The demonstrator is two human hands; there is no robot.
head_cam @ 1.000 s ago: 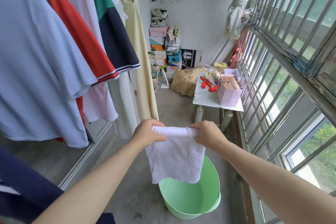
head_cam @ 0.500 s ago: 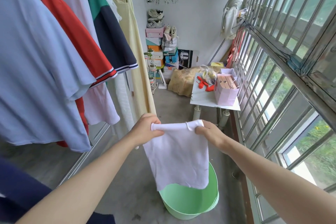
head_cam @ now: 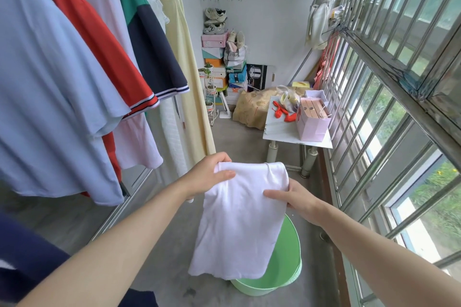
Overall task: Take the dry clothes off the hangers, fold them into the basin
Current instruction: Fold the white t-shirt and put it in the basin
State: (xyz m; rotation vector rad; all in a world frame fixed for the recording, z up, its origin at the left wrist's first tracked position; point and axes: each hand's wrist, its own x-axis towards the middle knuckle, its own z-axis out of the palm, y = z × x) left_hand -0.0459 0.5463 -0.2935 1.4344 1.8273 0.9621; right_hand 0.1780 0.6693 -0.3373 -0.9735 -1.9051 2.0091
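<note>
A folded white garment point(head_cam: 239, 222) hangs in front of me, over the green basin point(head_cam: 289, 257) on the floor. My left hand point(head_cam: 209, 174) grips its top left corner. My right hand point(head_cam: 296, 197) pinches its right edge a little lower down. The cloth's lower end covers part of the basin's rim and inside. On my left, several shirts hang on the line: a light blue one point(head_cam: 50, 87), a red one point(head_cam: 99, 40), a green and navy one point(head_cam: 152, 42) and a pale yellow garment point(head_cam: 184, 70).
A small white table point(head_cam: 282, 132) with a pink bag point(head_cam: 313, 119) stands ahead on the right, by the barred window point(head_cam: 389, 77). Stacked shoe boxes point(head_cam: 217, 57) and a yellowish bundle point(head_cam: 252, 107) fill the far end. The concrete floor point(head_cam: 239, 142) runs between.
My right hand has slid down from the top right corner to the garment's right edge. The cloth now hangs lower and slanted, wider across the top.
</note>
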